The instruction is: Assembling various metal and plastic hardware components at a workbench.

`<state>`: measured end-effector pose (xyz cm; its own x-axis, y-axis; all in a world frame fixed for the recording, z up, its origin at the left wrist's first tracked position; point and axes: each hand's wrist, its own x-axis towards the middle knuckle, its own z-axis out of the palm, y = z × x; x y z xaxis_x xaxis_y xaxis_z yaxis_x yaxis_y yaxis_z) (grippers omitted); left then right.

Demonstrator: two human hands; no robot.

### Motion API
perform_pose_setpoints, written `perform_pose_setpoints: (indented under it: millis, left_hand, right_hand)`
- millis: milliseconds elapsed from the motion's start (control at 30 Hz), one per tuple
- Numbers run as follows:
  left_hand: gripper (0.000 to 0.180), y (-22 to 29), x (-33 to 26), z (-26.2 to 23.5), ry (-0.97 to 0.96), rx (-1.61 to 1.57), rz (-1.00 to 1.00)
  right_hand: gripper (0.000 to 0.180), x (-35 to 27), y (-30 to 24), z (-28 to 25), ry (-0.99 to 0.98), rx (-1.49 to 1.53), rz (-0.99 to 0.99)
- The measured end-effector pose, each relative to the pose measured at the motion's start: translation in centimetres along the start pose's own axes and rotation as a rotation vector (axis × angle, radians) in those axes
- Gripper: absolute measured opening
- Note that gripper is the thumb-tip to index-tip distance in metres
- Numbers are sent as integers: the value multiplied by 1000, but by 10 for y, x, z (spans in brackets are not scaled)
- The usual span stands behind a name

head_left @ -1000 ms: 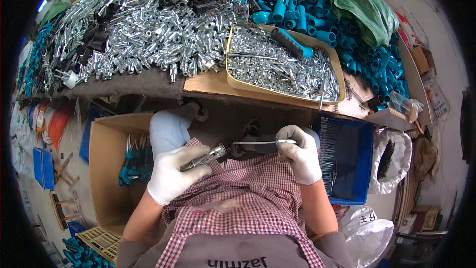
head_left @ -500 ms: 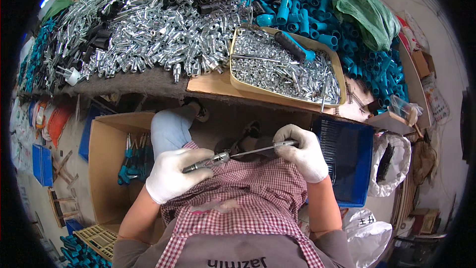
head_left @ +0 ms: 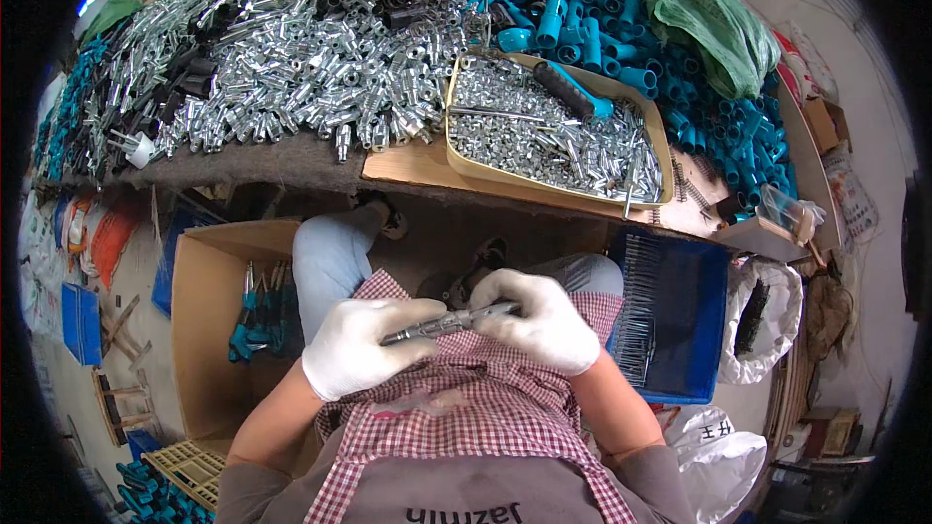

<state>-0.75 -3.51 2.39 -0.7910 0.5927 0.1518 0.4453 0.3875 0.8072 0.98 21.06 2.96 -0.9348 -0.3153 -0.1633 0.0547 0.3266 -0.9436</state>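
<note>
My left hand (head_left: 369, 347), in a white glove, grips a slotted silver metal cylinder (head_left: 439, 326) with a darker shaft. It lies nearly level in front of my checked apron (head_left: 476, 383). Gloved in white too, my right hand (head_left: 544, 322) closes around the cylindrical end piece (head_left: 493, 311) of a thin metal rod. That end piece meets the cylinder's right end, and the rod's thin length is hidden. Fingers of both hands nearly touch.
Across the bench lie heaped metal parts (head_left: 320, 78) and teal plastic housings (head_left: 592, 39). A cream tray (head_left: 558, 187) of small metal fittings sits at its edge. A cardboard box (head_left: 209, 330) stands left; a blue bin (head_left: 680, 378) of metal rods stands right.
My right hand has moved left and slightly down toward my left hand. The thin rod, exposed between the hands before, is out of sight, and its end piece now meets the cylinder.
</note>
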Motion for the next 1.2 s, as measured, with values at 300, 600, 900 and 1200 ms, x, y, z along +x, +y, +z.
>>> perform_pose_setpoints:
  millis: [300, 600, 900, 1200]
  left_hand:
    - [37, -9, -7, 3, -36, -47, -16]
    - [37, -10, -6, 10, -59, -7, -13]
    - [34, -7, 1, 9, -82, 208, 117]
    - [26, -9, 0, 17, -18, 268, 187]
  right_hand:
    - [55, 2, 35, 16, -85, 37, -68]
    - [73, -7, 53, 34, -202, 451, -6]
    - [71, -6, 47, 30, -177, 483, -24]
    - [72, -3, 75, 38, -282, 660, 25]
